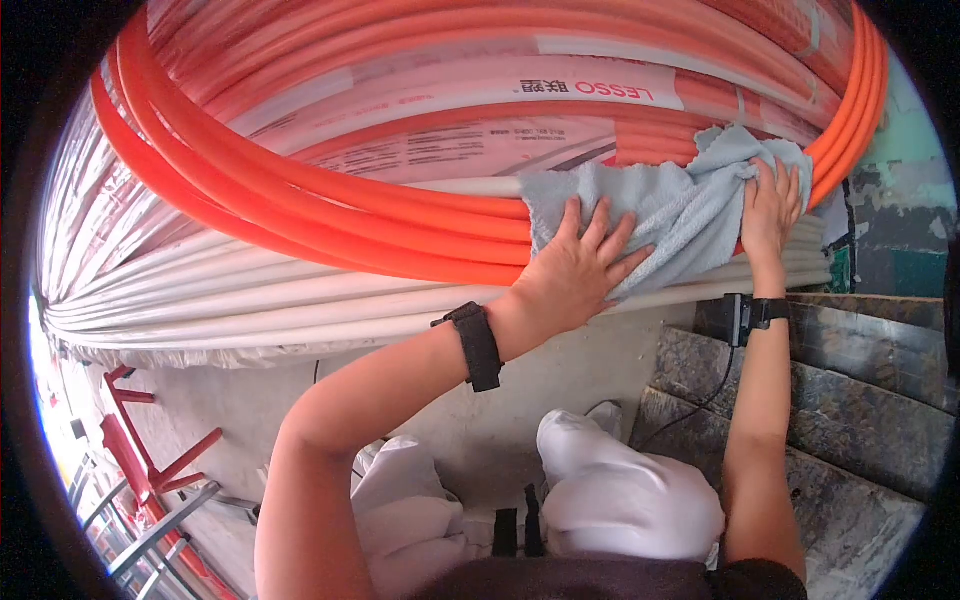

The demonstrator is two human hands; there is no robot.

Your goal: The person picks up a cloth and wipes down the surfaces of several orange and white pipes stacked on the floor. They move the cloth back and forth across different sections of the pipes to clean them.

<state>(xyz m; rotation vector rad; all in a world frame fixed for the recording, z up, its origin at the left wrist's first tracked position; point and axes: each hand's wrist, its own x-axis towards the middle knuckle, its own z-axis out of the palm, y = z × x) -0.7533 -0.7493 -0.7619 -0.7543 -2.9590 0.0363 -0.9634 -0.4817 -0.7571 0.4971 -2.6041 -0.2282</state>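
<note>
A grey-blue cloth [665, 215] lies draped over a bundle of orange pipes [420, 232], part of a large coil. My left hand [570, 265] rests on the cloth's left part, its fingers spread flat and the palm near the lower pipes. On the right end of the cloth, my right hand [770, 215] has its fingers over the bunched fabric, where the folds draw together; it looks closed on it. The pipe under the cloth is hidden.
Coils in printed plastic wrap [600, 85] stand behind. White pipes [250, 300] run below the orange ones. Dark patterned slabs [850, 420] lie at the right, with a black cable [715, 390] above them. A red metal frame [140, 450] stands at lower left.
</note>
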